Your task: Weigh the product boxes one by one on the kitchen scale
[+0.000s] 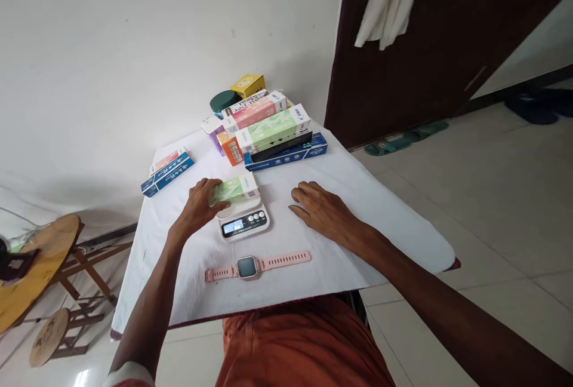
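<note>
- To the left of the kitchen scale (264,229), well apart from it, a blue box (168,174) lies on the desk (380,220).
- Just at the scale's left side is the left hand (201,203). Its grip is closed around the left end of a small green box (237,189): fingers at the far side, thumb at the near side.
- What could go wrong, I judge: if this hand presses or lifts a little, the scale may show a false weight; if it lets go unevenly, the box may slide off the plate. The lit digits are too small for me to read surely.
- The green box lies over the scale's plate, its left end inside the left grip and its right end free.
- On the near side of the scale, a pink watch (248,267) lies flat, apart from both hands.
- Beyond the scale, to its right, stands a pile with a long green box (274,127).
- Right of the scale is the right hand (324,211), its grip empty, fingers loosely bent, thumb apart from them.
</note>
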A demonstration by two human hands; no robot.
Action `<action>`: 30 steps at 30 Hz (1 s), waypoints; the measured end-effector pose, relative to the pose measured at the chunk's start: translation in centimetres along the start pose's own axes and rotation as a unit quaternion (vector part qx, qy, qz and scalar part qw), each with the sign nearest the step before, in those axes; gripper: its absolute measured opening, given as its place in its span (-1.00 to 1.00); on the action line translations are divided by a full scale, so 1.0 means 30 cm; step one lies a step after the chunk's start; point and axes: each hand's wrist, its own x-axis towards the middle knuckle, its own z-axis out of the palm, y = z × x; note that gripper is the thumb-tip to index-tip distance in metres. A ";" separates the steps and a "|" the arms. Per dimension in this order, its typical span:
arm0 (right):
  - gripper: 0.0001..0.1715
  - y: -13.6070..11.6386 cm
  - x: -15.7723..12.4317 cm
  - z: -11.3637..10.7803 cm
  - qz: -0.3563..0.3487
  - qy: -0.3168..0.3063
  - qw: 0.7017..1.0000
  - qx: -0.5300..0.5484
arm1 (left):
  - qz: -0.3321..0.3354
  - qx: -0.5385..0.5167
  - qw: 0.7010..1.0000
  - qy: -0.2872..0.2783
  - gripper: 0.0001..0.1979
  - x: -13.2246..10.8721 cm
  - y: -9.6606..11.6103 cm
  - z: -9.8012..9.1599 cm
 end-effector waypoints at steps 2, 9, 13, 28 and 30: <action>-0.89 0.031 -0.048 -0.006 -0.003 0.027 1.000 -0.004 | 0.015 -0.015 1.000 0.002 -0.60 0.016 0.013 -0.013; -0.78 0.064 -0.164 0.029 -0.008 0.140 0.989 -0.046 | 0.145 -0.026 0.989 -0.003 -0.58 0.171 0.254 0.005; -0.80 0.042 -0.177 0.048 0.000 0.172 0.983 -0.059 | 0.169 0.020 0.985 -0.036 -0.60 0.306 0.425 0.125; -0.77 0.053 -0.181 0.037 -0.029 0.198 0.980 -0.025 | 0.142 0.117 0.981 0.065 -0.59 0.359 0.448 0.319; -0.74 0.065 -0.177 0.047 -0.051 0.209 0.976 -0.020 | 0.158 0.092 0.980 0.079 -0.50 0.335 0.417 0.300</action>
